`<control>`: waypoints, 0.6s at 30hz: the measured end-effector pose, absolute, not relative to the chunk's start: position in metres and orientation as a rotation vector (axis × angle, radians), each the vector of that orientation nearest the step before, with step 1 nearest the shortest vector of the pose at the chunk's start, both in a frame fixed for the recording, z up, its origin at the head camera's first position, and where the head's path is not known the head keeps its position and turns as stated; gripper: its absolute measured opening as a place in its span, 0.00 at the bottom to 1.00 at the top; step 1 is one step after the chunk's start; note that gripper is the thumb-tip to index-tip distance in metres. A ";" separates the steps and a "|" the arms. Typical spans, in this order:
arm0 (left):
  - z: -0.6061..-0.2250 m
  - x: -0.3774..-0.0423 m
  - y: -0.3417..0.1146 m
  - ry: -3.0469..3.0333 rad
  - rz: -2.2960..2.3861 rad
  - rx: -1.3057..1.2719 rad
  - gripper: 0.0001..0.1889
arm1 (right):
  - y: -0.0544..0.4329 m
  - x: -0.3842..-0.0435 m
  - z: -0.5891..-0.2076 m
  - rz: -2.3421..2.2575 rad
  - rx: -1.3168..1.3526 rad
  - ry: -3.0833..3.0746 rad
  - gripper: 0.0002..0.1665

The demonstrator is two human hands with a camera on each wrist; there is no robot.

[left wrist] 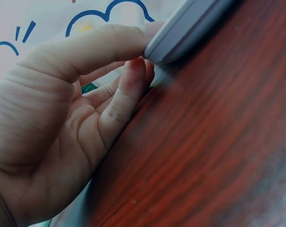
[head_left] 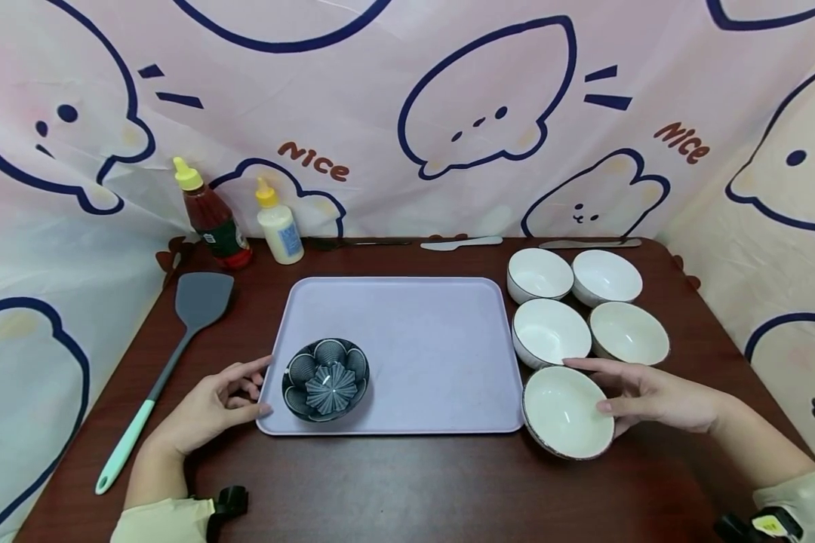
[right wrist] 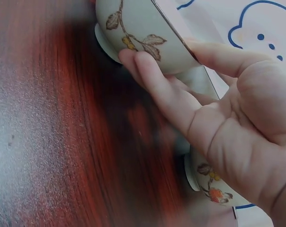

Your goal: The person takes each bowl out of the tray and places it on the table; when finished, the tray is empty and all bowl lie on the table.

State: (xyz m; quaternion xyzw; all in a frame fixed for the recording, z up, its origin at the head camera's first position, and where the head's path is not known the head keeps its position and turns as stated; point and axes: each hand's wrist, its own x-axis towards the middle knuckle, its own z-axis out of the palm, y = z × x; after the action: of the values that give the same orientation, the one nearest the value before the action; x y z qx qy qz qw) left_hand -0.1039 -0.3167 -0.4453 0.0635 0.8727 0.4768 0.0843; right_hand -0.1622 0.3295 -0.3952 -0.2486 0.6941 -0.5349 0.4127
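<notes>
A lavender tray (head_left: 435, 354) lies in the middle of the table. My left hand (head_left: 204, 403) pinches its left edge, thumb on the rim and curled fingers beneath in the left wrist view. On the tray's left part sits a dark blue bowl (head_left: 326, 381) with a ribbed flower pattern. At the tray's front right corner, my right hand (head_left: 659, 392) holds a white bowl (head_left: 564, 411), thumb at its rim and fingers against the outer wall. The right wrist view shows brown leaves painted on this bowl (right wrist: 143, 38). Whether its foot touches the table, I cannot tell.
Several white bowls (head_left: 550, 328) stand close together right of the tray. A grey spatula (head_left: 205, 302) with a mint handle lies at left. Behind stand a red sauce bottle (head_left: 217, 222) and a small cream bottle (head_left: 281, 230). Knives (head_left: 462, 243) lie along the back edge.
</notes>
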 end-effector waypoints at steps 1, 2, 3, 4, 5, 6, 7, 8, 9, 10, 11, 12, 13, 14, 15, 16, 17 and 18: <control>-0.445 -0.104 -0.317 2.604 1.421 0.188 0.37 | 0.330 -0.162 -0.395 -1.347 -0.619 1.746 0.39; -0.445 -0.104 -0.317 2.603 1.421 0.188 0.37 | 0.331 -0.161 -0.394 -1.347 -0.613 1.749 0.39; -0.445 -0.104 -0.317 2.602 1.421 0.187 0.37 | 0.332 -0.161 -0.394 -1.344 -0.599 1.759 0.40; -0.445 -0.104 -0.317 2.600 1.422 0.187 0.37 | 0.334 -0.161 -0.393 -1.343 -0.584 1.768 0.40; -0.445 -0.104 -0.317 2.600 1.422 0.186 0.37 | 0.335 -0.161 -0.392 -1.344 -0.576 1.778 0.41; -0.446 -0.104 -0.317 2.599 1.425 0.184 0.37 | 0.337 -0.161 -0.391 -1.342 -0.564 1.794 0.41; -0.446 -0.104 -0.317 2.601 1.422 0.185 0.37 | 0.338 -0.162 -0.389 -1.344 -0.560 1.809 0.42; -0.446 -0.104 -0.318 2.604 1.420 0.185 0.37 | 0.340 -0.162 -0.388 -1.344 -0.556 1.826 0.42; -0.446 -0.104 -0.318 2.607 1.418 0.185 0.36 | 0.342 -0.163 -0.387 -1.348 -0.555 1.836 0.43; -0.446 -0.104 -0.318 2.608 1.417 0.185 0.36 | 0.344 -0.164 -0.385 -1.354 -0.559 1.842 0.43; -0.446 -0.104 -0.318 2.608 1.417 0.186 0.36 | 0.346 -0.165 -0.382 -1.353 -0.560 1.853 0.43; -0.446 -0.104 -0.318 2.607 1.418 0.187 0.36 | 0.347 -0.165 -0.380 -1.355 -0.566 1.858 0.43; -0.446 -0.104 -0.318 2.606 1.419 0.190 0.36 | 0.348 -0.166 -0.377 -1.356 -0.567 1.858 0.42; -0.446 -0.104 -0.318 2.604 1.422 0.192 0.36 | 0.350 -0.166 -0.374 -1.358 -0.572 1.857 0.42; -0.446 -0.104 -0.318 2.602 1.423 0.194 0.36 | 0.351 -0.167 -0.371 -1.361 -0.582 1.855 0.42; -0.446 -0.105 -0.318 2.602 1.424 0.195 0.36 | 0.351 -0.168 -0.368 -1.360 -0.595 1.857 0.42; -0.446 -0.105 -0.318 2.602 1.426 0.196 0.36 | 0.351 -0.169 -0.365 -1.366 -0.616 1.856 0.42; -0.446 -0.104 -0.318 2.604 1.425 0.195 0.36 | 0.350 -0.170 -0.363 -1.373 -0.642 1.850 0.42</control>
State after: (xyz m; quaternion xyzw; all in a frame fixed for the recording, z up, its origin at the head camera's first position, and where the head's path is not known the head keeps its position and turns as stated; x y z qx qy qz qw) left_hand -0.1044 -0.3180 -0.4464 0.0652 0.8723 0.4774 0.0831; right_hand -0.1703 0.3501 -0.3631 -0.2499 0.7198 -0.5341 0.3663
